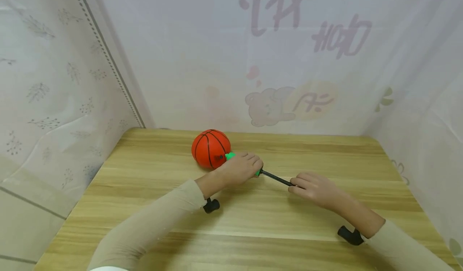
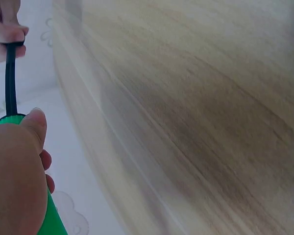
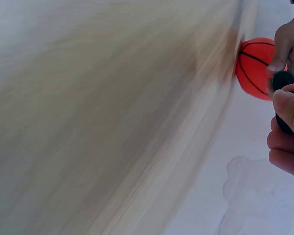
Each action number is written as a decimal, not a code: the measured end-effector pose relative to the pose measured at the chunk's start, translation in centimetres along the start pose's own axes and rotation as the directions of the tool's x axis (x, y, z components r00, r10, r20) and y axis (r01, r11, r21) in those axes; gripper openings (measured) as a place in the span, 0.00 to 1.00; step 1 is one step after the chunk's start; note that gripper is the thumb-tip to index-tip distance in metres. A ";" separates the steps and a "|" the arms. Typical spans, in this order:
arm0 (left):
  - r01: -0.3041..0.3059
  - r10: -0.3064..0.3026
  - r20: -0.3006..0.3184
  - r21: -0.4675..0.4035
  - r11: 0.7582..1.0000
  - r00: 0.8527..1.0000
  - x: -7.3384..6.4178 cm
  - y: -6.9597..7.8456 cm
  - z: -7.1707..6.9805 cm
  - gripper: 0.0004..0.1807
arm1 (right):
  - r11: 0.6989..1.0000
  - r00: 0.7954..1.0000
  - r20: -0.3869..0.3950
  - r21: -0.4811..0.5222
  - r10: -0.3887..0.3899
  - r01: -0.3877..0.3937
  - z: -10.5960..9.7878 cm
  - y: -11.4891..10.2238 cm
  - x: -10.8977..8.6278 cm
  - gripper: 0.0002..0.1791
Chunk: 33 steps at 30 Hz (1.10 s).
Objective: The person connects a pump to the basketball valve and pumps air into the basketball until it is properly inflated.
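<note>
While left hand (image 1: 240, 168) grips pump (image 2: 54, 221), right hand (image 1: 315, 188) holds its rod (image 1: 276, 177)

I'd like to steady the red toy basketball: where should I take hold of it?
Probably cup the toy basketball round its left flank, coming from the head view's left: that rounded side is bare, while the hand pump's green end and the left hand crowd its right.

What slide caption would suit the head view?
Left hand grips a green pump, right hand its black rod, beside a red basketball.

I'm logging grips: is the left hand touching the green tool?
Touching: the left wrist view shows the left hand wrapped around the green tool.
</note>
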<state>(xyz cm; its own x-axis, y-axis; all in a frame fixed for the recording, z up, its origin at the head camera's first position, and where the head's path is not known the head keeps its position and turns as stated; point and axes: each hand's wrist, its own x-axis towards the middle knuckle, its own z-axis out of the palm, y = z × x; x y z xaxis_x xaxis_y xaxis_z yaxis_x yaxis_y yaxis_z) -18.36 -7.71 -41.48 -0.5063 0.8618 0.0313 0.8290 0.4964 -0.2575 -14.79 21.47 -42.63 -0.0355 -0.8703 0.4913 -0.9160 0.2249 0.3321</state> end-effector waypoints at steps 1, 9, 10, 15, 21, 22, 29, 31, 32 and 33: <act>-0.002 0.002 0.000 0.005 1.000 1.000 0.0 0.0 0.0 0.14 | 1.000 1.000 0.003 0.001 0.005 -0.005 -0.2 -0.1 -0.3 0.23; -0.001 0.001 -0.003 0.043 0.999 1.000 0.0 -0.3 -0.1 0.13 | 1.000 1.000 0.010 0.019 0.016 -0.016 -0.6 0.2 -0.8 0.24; 0.003 -0.003 -0.004 0.039 0.999 1.000 0.0 -0.3 -0.2 0.13 | 1.000 1.000 0.009 0.019 0.014 -0.014 -0.4 0.3 -0.5 0.24; 0.022 -0.022 -0.006 -0.005 1.000 1.000 0.1 -0.4 -0.4 0.13 | 1.000 0.999 0.030 0.014 0.018 -0.018 0.8 1.1 1.4 0.26; 0.018 -0.018 -0.007 -0.009 1.000 1.000 0.4 -0.2 -0.3 0.15 | 1.000 0.997 0.068 0.001 0.020 -0.020 2.3 1.7 3.8 0.30; 0.017 -0.017 -0.004 -0.004 1.000 1.000 0.4 -0.2 -0.2 0.15 | 1.000 0.997 0.070 0.002 0.023 -0.023 2.5 1.7 4.1 0.30; 0.015 -0.015 0.018 -0.003 1.000 1.000 0.5 0.2 -0.1 0.14 | 0.999 0.997 0.066 0.013 0.029 -0.030 3.2 1.5 4.4 0.07; 0.018 -0.018 0.024 -0.004 1.000 1.000 0.4 0.2 -0.1 0.14 | 0.999 0.998 0.063 0.030 0.028 -0.030 2.9 1.3 4.0 0.08; 0.018 -0.018 0.028 0.000 1.000 0.999 0.4 0.2 -0.2 0.14 | 0.999 0.997 0.066 0.039 0.026 -0.029 2.6 1.3 3.8 0.10; 0.019 -0.019 0.032 0.003 1.000 0.999 0.3 0.2 -0.2 0.14 | 0.999 0.997 0.069 0.046 0.025 -0.028 2.4 1.2 3.5 0.09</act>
<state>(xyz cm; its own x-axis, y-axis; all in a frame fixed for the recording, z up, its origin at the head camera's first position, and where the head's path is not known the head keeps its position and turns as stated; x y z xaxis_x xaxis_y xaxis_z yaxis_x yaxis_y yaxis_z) -18.33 -7.29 -41.33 -0.5294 0.8484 0.0048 0.8186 0.5123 -0.2597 -16.93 17.65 -42.41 -0.0860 -0.8925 0.4427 -0.9321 0.2291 0.2806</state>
